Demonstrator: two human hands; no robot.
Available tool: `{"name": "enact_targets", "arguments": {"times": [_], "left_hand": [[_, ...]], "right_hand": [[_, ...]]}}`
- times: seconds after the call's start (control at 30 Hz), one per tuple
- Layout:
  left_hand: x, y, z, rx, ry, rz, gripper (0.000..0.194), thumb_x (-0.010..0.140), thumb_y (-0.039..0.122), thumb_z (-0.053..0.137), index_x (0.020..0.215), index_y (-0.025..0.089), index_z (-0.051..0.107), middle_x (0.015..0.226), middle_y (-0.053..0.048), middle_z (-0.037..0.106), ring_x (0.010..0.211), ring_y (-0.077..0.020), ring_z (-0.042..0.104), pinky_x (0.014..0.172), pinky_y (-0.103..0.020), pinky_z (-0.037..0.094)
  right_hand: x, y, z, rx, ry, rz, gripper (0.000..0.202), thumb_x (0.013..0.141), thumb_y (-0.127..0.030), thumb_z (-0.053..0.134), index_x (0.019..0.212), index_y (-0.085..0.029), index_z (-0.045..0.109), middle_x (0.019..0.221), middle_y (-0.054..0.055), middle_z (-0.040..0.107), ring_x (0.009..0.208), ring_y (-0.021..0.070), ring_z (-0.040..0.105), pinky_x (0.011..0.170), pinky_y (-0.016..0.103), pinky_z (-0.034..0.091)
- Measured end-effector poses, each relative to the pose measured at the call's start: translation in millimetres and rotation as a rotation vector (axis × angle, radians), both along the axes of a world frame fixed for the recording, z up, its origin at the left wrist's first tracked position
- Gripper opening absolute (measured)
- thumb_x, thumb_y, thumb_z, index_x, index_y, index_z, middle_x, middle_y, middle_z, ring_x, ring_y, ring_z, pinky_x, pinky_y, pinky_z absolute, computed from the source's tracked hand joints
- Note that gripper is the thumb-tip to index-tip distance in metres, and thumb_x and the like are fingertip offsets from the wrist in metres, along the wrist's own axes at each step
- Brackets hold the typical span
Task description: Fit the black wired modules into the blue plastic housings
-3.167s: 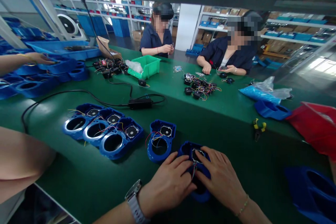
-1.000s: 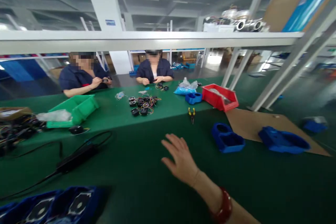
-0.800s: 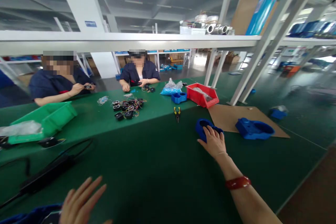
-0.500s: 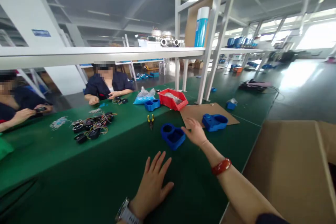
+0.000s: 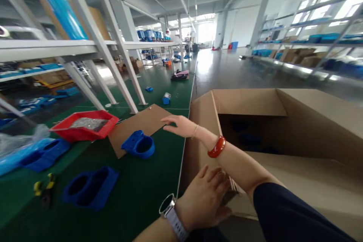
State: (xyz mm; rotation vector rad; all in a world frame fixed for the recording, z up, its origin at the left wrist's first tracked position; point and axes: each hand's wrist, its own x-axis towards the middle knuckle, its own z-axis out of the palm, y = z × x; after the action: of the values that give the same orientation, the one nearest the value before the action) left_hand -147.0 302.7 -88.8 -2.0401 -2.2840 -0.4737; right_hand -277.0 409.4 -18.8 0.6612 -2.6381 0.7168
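Observation:
My right hand (image 5: 179,125), with a red bangle (image 5: 217,147) on its forearm, hangs over the edge of the green table with fingers stretched out and nothing in them. Below it, my left hand (image 5: 202,196), wearing a watch, is beside the near edge of a large open cardboard box (image 5: 246,100); its fingers are spread and slightly bent, and I cannot tell whether they touch the box. On the table lie two blue housings with round openings: one housing (image 5: 138,144) on a cardboard sheet (image 5: 127,128), another housing (image 5: 90,189) nearer to me.
Yellow-handled pliers (image 5: 45,191) lie at left, near another blue part (image 5: 47,155) and a plastic bag (image 5: 17,151). A red bin (image 5: 85,125) holds small pieces. Shelf posts (image 5: 113,64) rise from the table. Blue shapes (image 5: 249,138) show dimly inside the box.
The view has swung to the right, bringing the cardboard box into full view and leaving the two co-workers out of it. Both my hands have moved right, away from the blue housings towards the box.

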Motion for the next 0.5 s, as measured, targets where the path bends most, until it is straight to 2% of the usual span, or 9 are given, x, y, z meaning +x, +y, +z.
{"name": "enact_targets", "arguments": {"times": [0.07,0.13,0.2,0.27,0.3,0.33,0.4,0.47,0.5], "left_hand": [[3.9,49.4,2.2,-0.083,0.044,-0.084,0.07,0.084,0.057,0.056,0.132,0.008,0.043,0.136,-0.018,0.047,0.131,-0.0305,0.037,0.112,-0.047,0.025],[6.9,94.2,4.3,-0.217,0.041,-0.114,0.087,0.074,0.063,0.063,0.132,0.002,0.042,0.133,-0.024,0.047,0.126,-0.0348,0.042,0.11,-0.048,0.027],[9.1,130.6,5.7,-0.404,-0.08,-0.155,0.092,0.068,0.059,0.07,0.134,0.001,0.04,0.128,-0.026,0.05,0.117,-0.0366,0.049,0.103,-0.05,0.035],[11.1,157.0,6.1,-0.615,-0.283,-0.143,0.073,0.074,0.049,0.063,0.132,0.01,0.045,0.12,-0.023,0.056,0.1,-0.0382,0.06,0.081,-0.054,0.045],[12.1,166.8,5.7,-0.72,-0.373,-0.079,0.059,0.08,0.045,0.054,0.129,0.014,0.05,0.114,-0.022,0.058,0.092,-0.039,0.063,0.068,-0.053,0.047],[13.2,174.8,4.9,-0.824,-0.454,0.039,0.05,0.084,0.044,0.045,0.125,0.017,0.054,0.11,-0.022,0.06,0.086,-0.0395,0.064,0.059,-0.051,0.046],[15.4,186.2,1.1,-1.009,-0.58,0.326,0.049,0.089,0.047,0.033,0.119,0.019,0.061,0.104,-0.022,0.063,0.085,-0.0393,0.065,0.057,-0.048,0.046],[17.8,192.8,-6.0,-1.138,-0.668,0.52,0.051,0.088,0.053,0.035,0.12,0.022,0.061,0.108,-0.02,0.064,0.096,-0.0379,0.063,0.07,-0.047,0.049],[19.1,194.6,-10.7,-1.187,-0.692,0.564,0.052,0.087,0.054,0.037,0.124,0.025,0.058,0.113,-0.018,0.063,0.102,-0.0377,0.061,0.077,-0.049,0.049]], "right_hand": [[13.3,76.8,7.0,-0.079,-0.026,-0.118,0.027,0.093,-0.037,0.049,0.104,-0.018,0.066,0.1,-0.003,0.069,0.091,0.0085,0.063,0.085,0.02,0.047],[25.7,165.9,1.1,-0.142,-0.063,-0.3,0.035,0.095,-0.039,0.042,0.089,-0.015,0.067,0.091,0.001,0.07,0.087,0.0119,0.064,0.083,0.024,0.049],[37.5,256.8,-20.3,-0.181,-0.144,-0.52,0.036,0.095,-0.038,0.043,0.083,-0.013,0.066,0.082,0.004,0.07,0.082,0.0153,0.065,0.08,0.028,0.051],[53.6,336.5,-56.0,-0.205,-0.266,-0.768,0.033,0.095,-0.034,0.045,0.082,-0.012,0.065,0.079,0.007,0.07,0.077,0.0164,0.066,0.077,0.03,0.052],[64.9,368.4,-77.5,-0.205,-0.329,-0.894,0.029,0.093,-0.033,0.049,0.082,-0.011,0.065,0.079,0.007,0.069,0.077,0.0171,0.065,0.078,0.033,0.052],[79.0,393.7,-100.0,-0.201,-0.392,-1.016,0.025,0.091,-0.033,0.054,0.085,-0.012,0.065,0.082,0.007,0.068,0.079,0.0175,0.065,0.079,0.035,0.052],[114.4,423.6,-143.5,-0.193,-0.526,-1.222,0.024,0.09,-0.035,0.058,0.096,-0.013,0.063,0.092,0.006,0.067,0.084,0.0176,0.064,0.081,0.039,0.052],[155.8,430.5,-178.7,-0.185,-0.661,-1.363,0.026,0.09,-0.038,0.058,0.102,-0.015,0.063,0.098,0.007,0.065,0.087,0.0182,0.063,0.08,0.039,0.053],[176.7,428.3,-191.9,-0.178,-0.711,-1.414,0.03,0.09,-0.039,0.058,0.106,-0.015,0.062,0.101,0.008,0.065,0.089,0.0193,0.063,0.081,0.04,0.053]]}}
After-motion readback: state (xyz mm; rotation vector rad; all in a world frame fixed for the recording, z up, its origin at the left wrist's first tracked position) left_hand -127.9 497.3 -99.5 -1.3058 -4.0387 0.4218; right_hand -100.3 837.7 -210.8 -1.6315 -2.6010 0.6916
